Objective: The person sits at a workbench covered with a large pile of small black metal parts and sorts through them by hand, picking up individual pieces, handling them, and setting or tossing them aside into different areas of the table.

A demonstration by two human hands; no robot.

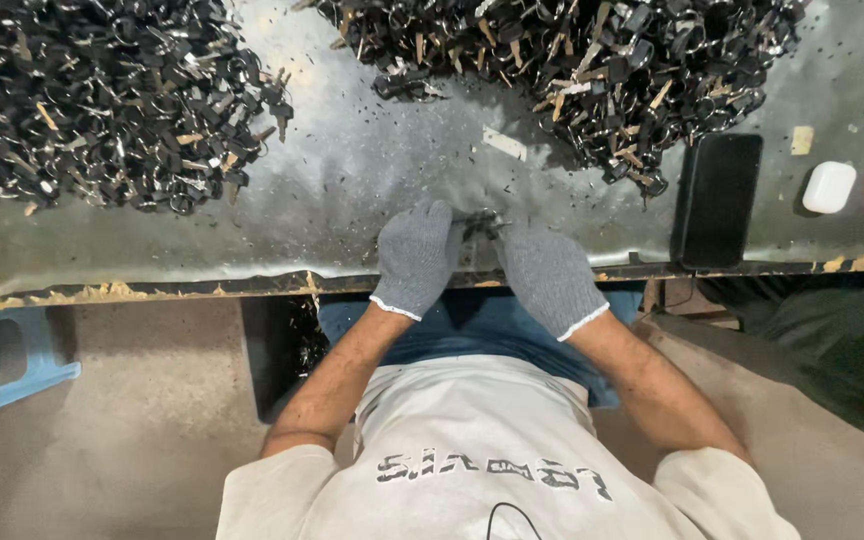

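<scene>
Both my hands wear grey knit gloves and meet at the near edge of a shiny metal table [352, 170]. My left hand [415, 258] and my right hand [549, 272] pinch a small dark metal part [480, 220] between their fingertips. The part is mostly hidden by the gloves, so its shape is unclear. Two big heaps of similar small black and metal parts lie farther back: one pile at the far left [102, 100], another at the far middle and right [592, 65].
A black phone [718, 198] lies face down right of my hands, with a small white earbud case [829, 187] beyond it. Dark chips litter the tabletop. A blue stool [2, 365] stands on the floor at left. A dark bin [282, 350] sits under the table edge.
</scene>
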